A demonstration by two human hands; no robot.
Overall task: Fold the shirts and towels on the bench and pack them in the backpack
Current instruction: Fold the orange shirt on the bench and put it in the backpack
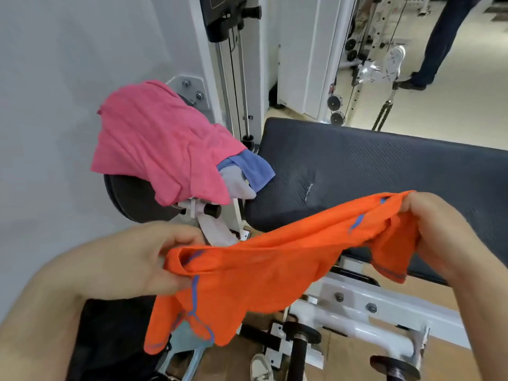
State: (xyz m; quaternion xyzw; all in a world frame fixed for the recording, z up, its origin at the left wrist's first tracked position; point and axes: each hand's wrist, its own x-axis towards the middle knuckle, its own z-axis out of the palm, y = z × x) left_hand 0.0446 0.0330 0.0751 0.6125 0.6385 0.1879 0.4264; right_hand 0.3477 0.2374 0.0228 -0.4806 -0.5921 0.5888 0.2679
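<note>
An orange shirt (264, 259) with blue stitching hangs stretched between my two hands in front of the black bench pad (384, 171). My left hand (143, 259) pinches its left end. My right hand (442, 229) grips the right end by the bench's near edge. A pink cloth (154, 141) lies draped over the machine's round pad at the left, with a blue towel (255, 169) and a pale grey cloth (236, 182) tucked under it. A black shape with light-blue straps (189, 350) shows at the bottom left, possibly the backpack.
A white gym machine frame (371, 309) runs under the bench. A weight stack column (236, 78) stands behind. Another person's legs (439, 45) are at the far right by a cable machine. My shoe (261, 367) shows on the wooden floor.
</note>
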